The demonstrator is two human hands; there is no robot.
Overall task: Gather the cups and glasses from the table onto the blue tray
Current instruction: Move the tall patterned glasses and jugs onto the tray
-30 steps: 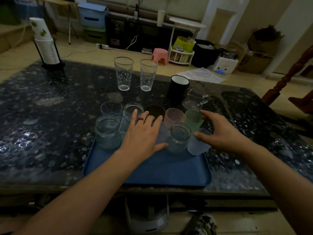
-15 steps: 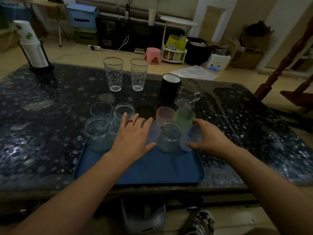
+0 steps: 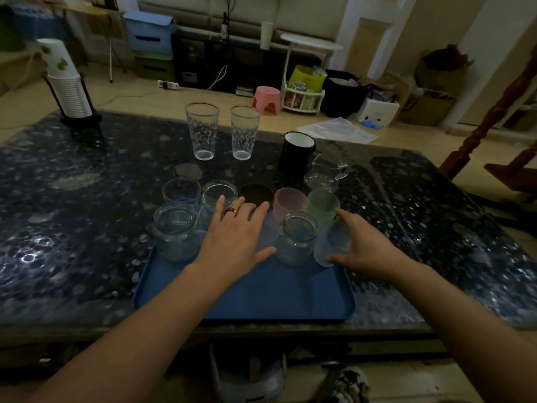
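On the blue tray (image 3: 261, 298), at its right far part, the right hand (image 3: 369, 248) is curling its fingers and thumb around a frosted cup (image 3: 329, 247), which is standing beside a glass jar (image 3: 296, 239). The left hand (image 3: 235, 239) is lying spread over another pale cup, gripping nothing as far as I can tell. Two tall glasses (image 3: 222, 130), a black mug (image 3: 296, 152) and a small pitcher (image 3: 325, 173) are waiting off the tray. The vessels are crowding together, so I am thinking a careless pull could be knocking the jar or the green cup (image 3: 322, 206) over.
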